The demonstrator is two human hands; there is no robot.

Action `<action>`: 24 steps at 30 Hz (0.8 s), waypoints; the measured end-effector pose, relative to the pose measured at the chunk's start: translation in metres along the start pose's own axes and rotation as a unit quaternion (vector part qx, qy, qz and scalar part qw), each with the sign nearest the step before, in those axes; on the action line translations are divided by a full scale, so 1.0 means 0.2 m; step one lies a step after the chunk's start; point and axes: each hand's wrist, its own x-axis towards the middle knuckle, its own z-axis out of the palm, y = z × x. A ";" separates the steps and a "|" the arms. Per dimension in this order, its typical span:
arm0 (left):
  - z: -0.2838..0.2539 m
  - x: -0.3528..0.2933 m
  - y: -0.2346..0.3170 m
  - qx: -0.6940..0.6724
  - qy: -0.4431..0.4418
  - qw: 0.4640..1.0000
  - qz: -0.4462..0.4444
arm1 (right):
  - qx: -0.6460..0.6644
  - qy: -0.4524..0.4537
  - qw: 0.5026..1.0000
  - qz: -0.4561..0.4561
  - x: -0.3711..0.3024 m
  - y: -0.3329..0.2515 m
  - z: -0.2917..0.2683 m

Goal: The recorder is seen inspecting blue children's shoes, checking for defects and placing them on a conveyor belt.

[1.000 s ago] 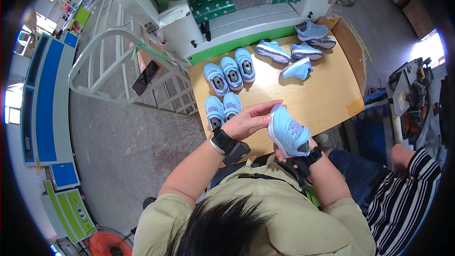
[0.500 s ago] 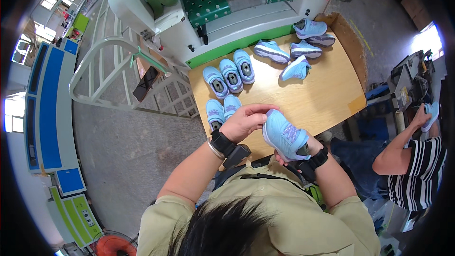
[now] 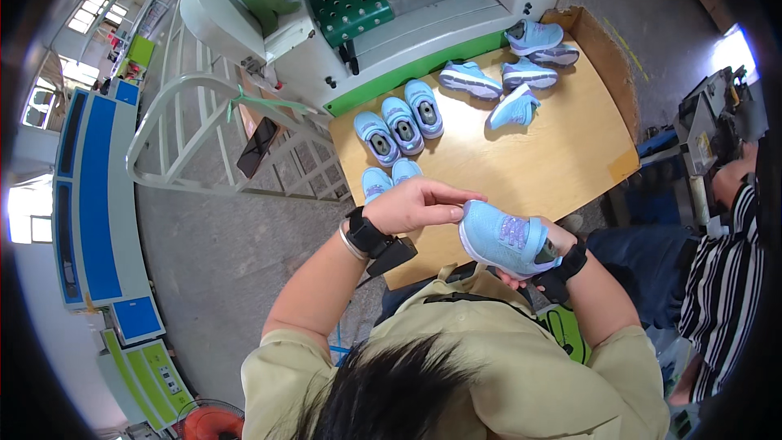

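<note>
A light blue child's sneaker (image 3: 498, 238) with a purple patterned strap area and a pale sole is held above the table's near edge, its toe toward my left. My right hand (image 3: 559, 238) grips it from the heel side and underneath; fingertips show below the sole. Beside the toe is my left hand (image 3: 419, 205), with fingers stretched out and the thumb apart from them, at or just touching the toe tip. Three matching upright sneakers (image 3: 400, 125) stand in a row on the table, grey inserts showing inside. Two more sneakers (image 3: 377, 182) are partly hidden behind my left hand.
Several blue sneakers (image 3: 529, 75) lie at the table's far right, beside a cardboard edge (image 3: 612, 73). A machine with a green perforated belt (image 3: 358, 6) borders the wooden table (image 3: 562, 159). A white rail (image 3: 175, 85) and a phone (image 3: 257, 147) are left; a co-worker's striped sleeve (image 3: 725, 285) is right.
The sneaker and both my hands have shifted slightly to the right. My left fingers have straightened and drawn off the top of the toe. The co-worker's hand and shoe have left view.
</note>
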 end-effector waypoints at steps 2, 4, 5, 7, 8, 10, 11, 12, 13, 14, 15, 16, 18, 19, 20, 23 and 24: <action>-0.01 -0.01 0.05 0.036 -0.018 0.999 -0.009 | 0.006 -0.004 1.000 0.024 0.01 0.00 -0.01; -0.01 -0.01 0.08 0.064 -0.039 0.997 -0.007 | 0.026 -0.019 0.998 0.045 0.02 0.01 -0.03; -0.01 0.00 0.10 0.068 -0.039 0.997 -0.013 | 0.071 -0.029 0.994 0.079 0.03 0.01 -0.04; -0.01 0.00 0.12 0.074 -0.044 0.996 -0.021 | 0.052 -0.046 0.995 0.066 0.04 0.03 -0.05; 0.00 0.01 0.13 0.081 -0.048 0.995 -0.032 | 0.058 -0.063 0.994 0.073 0.04 0.04 -0.06; 0.00 0.02 0.14 0.090 -0.044 0.994 -0.030 | 0.055 -0.056 0.995 0.067 0.04 0.05 -0.07; 0.01 0.02 0.14 0.091 -0.046 0.994 -0.031 | 0.074 -0.056 0.992 0.079 0.04 0.05 -0.08; 0.01 0.03 0.15 0.096 -0.049 0.993 -0.037 | 0.068 -0.051 0.994 0.069 0.04 0.06 -0.08; 0.01 0.03 0.15 0.104 -0.050 0.992 -0.044 | 0.063 -0.058 0.994 0.070 0.04 0.06 -0.09; 0.01 0.04 0.16 0.102 -0.054 0.992 -0.043 | 0.077 -0.061 0.992 0.074 0.04 0.06 -0.09; 0.01 0.04 0.16 0.097 -0.053 0.992 -0.052 | 0.060 -0.064 0.994 0.069 0.04 0.07 -0.10; 0.01 0.05 0.16 0.095 -0.051 0.992 -0.061 | 0.069 -0.060 0.994 0.067 0.04 0.07 -0.10; 0.02 0.05 0.16 0.079 -0.058 0.993 -0.063 | 0.080 -0.056 0.993 0.064 0.04 0.08 -0.11; 0.02 0.05 0.16 0.064 -0.063 0.994 -0.065 | 0.075 -0.054 0.993 0.070 0.04 0.08 -0.11; 0.01 0.05 0.15 0.067 -0.063 0.994 -0.064 | 0.069 -0.051 0.993 0.076 0.04 0.08 -0.12; 0.01 0.06 0.14 0.092 -0.068 0.992 -0.058 | 0.064 -0.038 0.993 0.093 0.04 0.09 -0.12; 0.01 0.06 0.13 0.077 -0.067 0.993 -0.067 | 0.046 -0.031 0.995 0.088 0.04 0.09 -0.11</action>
